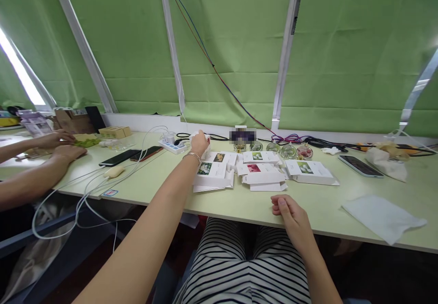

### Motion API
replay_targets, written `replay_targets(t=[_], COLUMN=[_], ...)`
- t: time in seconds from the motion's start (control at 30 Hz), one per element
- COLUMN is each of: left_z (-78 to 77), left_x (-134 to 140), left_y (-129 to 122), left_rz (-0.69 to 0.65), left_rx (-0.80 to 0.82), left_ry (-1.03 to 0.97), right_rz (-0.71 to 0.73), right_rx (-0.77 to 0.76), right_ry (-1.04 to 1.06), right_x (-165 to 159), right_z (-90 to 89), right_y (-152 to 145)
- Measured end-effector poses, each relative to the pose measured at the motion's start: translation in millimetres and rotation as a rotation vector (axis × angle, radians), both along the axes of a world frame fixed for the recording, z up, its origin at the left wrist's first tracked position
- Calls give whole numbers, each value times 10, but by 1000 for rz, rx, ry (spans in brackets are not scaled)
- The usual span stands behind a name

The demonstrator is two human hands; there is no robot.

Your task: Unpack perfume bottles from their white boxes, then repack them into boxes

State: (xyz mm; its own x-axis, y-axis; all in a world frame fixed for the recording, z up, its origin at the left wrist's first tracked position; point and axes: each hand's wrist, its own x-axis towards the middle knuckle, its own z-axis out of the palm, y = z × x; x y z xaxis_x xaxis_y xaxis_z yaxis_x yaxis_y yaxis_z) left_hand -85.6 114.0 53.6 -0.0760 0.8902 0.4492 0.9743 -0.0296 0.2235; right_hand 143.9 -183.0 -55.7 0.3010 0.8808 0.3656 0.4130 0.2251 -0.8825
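At the far side of the table, my left hand [199, 144] is closed around a white box [207, 136], mostly hidden by the fingers, with a bit of red showing. Just below that hand lie white flower-picture boxes, among them one with white flowers [205, 169] and one with yellow flowers [219, 157]. Farther right are a pink-flower box [263, 172], a green-and-white one [257, 156] and another white box [310, 171]. My right hand [290, 215] rests at the table's front edge, fingers curled, nothing visible in it. Several round clear glass pieces [288, 151] stand behind the boxes.
On the left, another person's hands [66, 151] hold green material. Two phones [120, 157], white cables [91, 194] and a power strip [173, 146] lie between us. To my right are a phone [360, 166], a white cloth [383, 216] and a cloth bag [386, 162].
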Motion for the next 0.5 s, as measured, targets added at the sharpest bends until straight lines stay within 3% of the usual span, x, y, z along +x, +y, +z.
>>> replay_targets(t=[0.5], left_z=[-74], left_x=[-32], left_y=[131], left_rz=[12], left_rx=[134], left_ry=[137], right_rz=[-1], right_rx=[-13], right_ry=[-12], right_x=[-35], right_z=[37], right_y=[-20])
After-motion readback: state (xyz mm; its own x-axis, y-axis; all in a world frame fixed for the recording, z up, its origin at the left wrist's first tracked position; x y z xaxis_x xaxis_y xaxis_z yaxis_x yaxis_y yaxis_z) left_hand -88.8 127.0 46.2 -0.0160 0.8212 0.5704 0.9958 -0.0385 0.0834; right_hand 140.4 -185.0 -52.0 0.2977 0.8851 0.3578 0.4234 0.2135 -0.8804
